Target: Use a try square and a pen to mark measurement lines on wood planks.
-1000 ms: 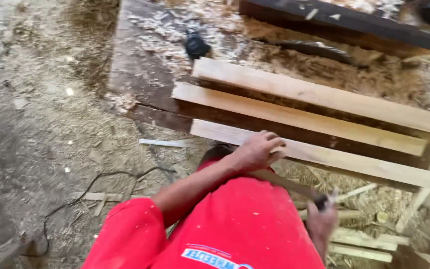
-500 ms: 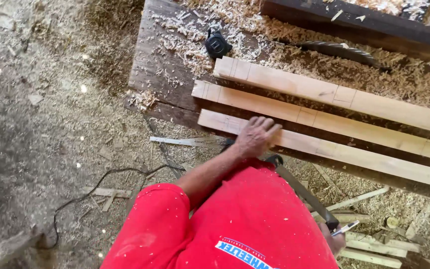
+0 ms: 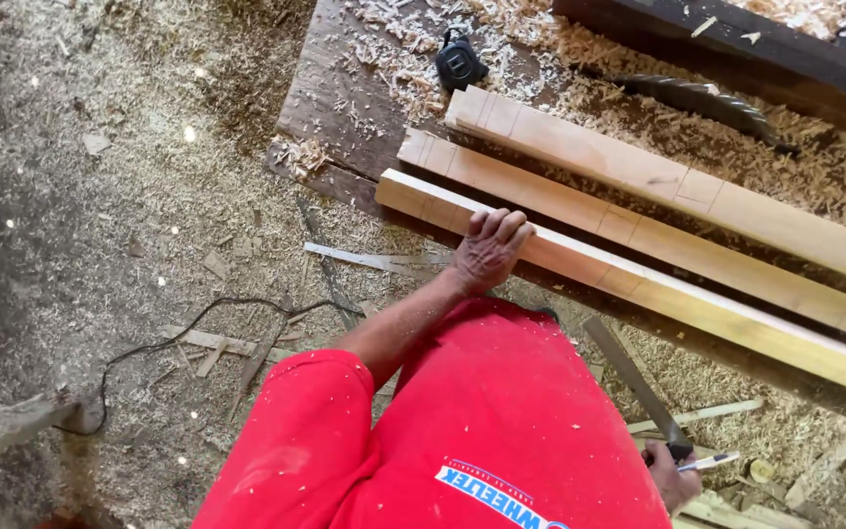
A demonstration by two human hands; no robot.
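Three pale wooden bars with pencil lines lie side by side on a dark workbench (image 3: 335, 98). My left hand (image 3: 490, 250) rests on the nearest wooden bar (image 3: 638, 284), fingers over its top face near the left end. The middle bar (image 3: 580, 206) and the far bar (image 3: 629, 167) lie untouched behind it. My right hand (image 3: 673, 478) is low at the bottom right, beside my red shirt. It grips a metal square (image 3: 634, 377) with a dark blade and a pen (image 3: 709, 460).
A black tape measure (image 3: 459, 64) and a twisted auger bit (image 3: 707, 98) lie on the bench among shavings. A dark beam (image 3: 736, 44) runs along the back. On the sawdust floor are a black cable (image 3: 198, 328) and wood offcuts (image 3: 354, 260).
The nearest bar has shifted toward the bench's front edge under my left hand. My right hand has dropped lower with the square and pen. The view has swung left and down.
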